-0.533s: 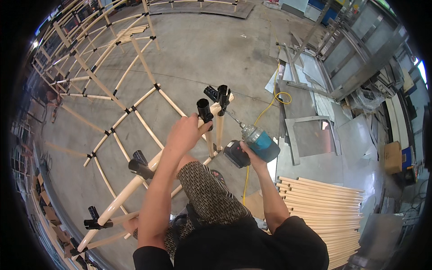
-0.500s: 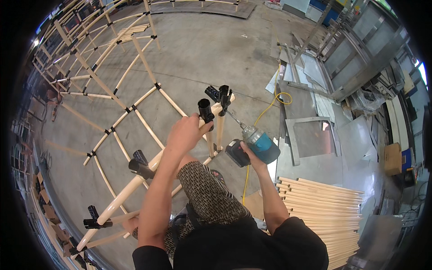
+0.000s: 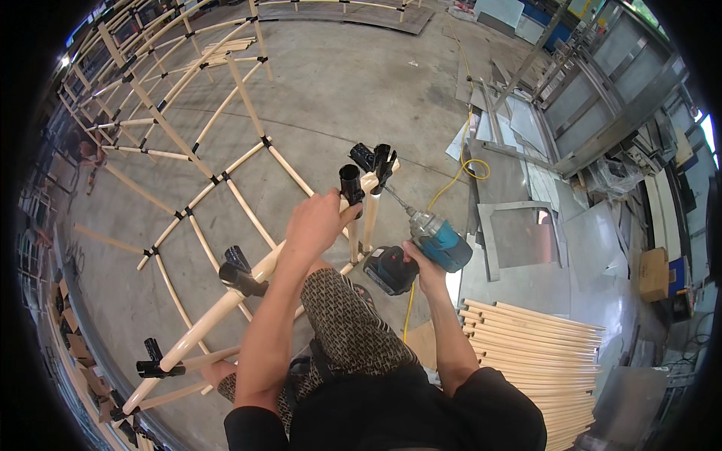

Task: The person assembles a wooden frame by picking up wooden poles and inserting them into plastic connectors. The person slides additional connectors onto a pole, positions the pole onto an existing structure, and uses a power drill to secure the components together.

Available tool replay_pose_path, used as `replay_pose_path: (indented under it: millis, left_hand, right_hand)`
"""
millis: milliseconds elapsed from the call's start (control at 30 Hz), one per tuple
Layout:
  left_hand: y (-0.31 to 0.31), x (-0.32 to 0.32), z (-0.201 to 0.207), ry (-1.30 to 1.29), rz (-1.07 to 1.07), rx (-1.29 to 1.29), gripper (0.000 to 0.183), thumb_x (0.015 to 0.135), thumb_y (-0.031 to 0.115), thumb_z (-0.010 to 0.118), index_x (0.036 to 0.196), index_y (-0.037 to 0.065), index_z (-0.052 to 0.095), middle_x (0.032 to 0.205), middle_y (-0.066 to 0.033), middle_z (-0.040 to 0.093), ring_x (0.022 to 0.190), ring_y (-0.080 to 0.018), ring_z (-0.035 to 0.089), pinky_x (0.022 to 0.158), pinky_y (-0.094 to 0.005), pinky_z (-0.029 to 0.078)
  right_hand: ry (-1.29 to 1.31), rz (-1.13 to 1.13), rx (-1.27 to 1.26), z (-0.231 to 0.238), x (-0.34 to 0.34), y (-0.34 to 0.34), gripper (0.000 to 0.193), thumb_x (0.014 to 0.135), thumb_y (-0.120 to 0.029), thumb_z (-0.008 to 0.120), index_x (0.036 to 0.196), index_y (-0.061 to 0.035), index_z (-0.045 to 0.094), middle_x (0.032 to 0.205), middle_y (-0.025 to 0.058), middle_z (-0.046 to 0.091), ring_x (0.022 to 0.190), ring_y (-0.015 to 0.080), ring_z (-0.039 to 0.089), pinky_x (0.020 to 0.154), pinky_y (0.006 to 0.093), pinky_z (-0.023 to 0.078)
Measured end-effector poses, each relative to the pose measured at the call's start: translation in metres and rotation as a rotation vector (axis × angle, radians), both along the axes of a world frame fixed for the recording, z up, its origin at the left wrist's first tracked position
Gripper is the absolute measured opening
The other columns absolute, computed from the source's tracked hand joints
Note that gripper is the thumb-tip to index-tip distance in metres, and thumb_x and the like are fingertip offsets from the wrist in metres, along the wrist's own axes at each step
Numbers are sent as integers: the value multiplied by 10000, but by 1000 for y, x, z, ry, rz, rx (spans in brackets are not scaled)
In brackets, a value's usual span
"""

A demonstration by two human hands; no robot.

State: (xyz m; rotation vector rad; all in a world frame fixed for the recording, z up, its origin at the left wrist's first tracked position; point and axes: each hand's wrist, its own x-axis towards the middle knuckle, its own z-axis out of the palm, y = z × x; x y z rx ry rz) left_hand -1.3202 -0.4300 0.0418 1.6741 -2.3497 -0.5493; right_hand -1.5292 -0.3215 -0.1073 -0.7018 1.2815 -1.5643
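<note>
My left hand (image 3: 320, 225) is closed round a thick cream pipe (image 3: 201, 325), its fingertips against the base of an upright black pipe joint (image 3: 350, 184). In my right hand (image 3: 425, 269) is a teal cordless impact driver (image 3: 440, 242) with a black battery (image 3: 391, 270). Its long bit points up and left at the black joint cluster (image 3: 382, 161) on the pipe's far end; whether the tip touches a screw is too small to tell. More black joints (image 3: 239, 272) sit along the same pipe, with another joint (image 3: 159, 364) at its near left.
A cream pipe frame (image 3: 218, 179) with black joints spreads over the concrete floor at left. Many loose cream pipes (image 3: 534, 338) lie stacked at lower right. A yellow cable (image 3: 451, 180) runs along the floor beside sheet metal and a metal frame (image 3: 519, 237).
The driver has tilted in my right hand, its battery swinging down and left. My left hand stays on the pipe, and the view has shifted slightly.
</note>
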Motion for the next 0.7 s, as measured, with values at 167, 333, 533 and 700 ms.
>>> replay_pose_path:
  millis: [167, 333, 533, 700]
  left_hand:
    - [1, 2, 3, 11, 9, 6, 500, 894, 464, 643, 912, -36, 634, 754, -221, 673, 788, -389, 678, 704, -483, 535]
    - [3, 1, -1, -1, -5, -41, 482, 896, 449, 650, 912, -33, 639, 751, -215, 674, 785, -377, 683, 704, -475, 536]
    - [3, 3, 1, -12, -6, -23, 459, 900, 421, 652, 974, -32, 632, 772, -206, 682, 797, -372, 683, 716, -472, 533]
    - [6, 6, 3, 4, -51, -4, 511, 892, 354, 667, 1214, -26, 551, 833, -198, 675, 811, -383, 655, 708, -482, 501]
  right_hand:
    - [81, 20, 3, 9, -8, -3, 179, 830, -94, 776, 939, -43, 645, 756, 12, 623, 646, 103, 570, 628, 251, 455]
    - [250, 3, 75, 5, -10, 2, 172, 824, -153, 797, 894, -71, 664, 750, -10, 620, 659, 90, 573, 629, 243, 444]
    - [500, 54, 157, 7, -29, -7, 188, 829, -213, 805, 886, -93, 671, 741, -33, 614, 663, 80, 558, 635, 247, 439]
    - [362, -10, 96, -13, -28, -6, 251, 802, -269, 832, 802, -86, 661, 722, -31, 618, 658, 89, 560, 606, 268, 442]
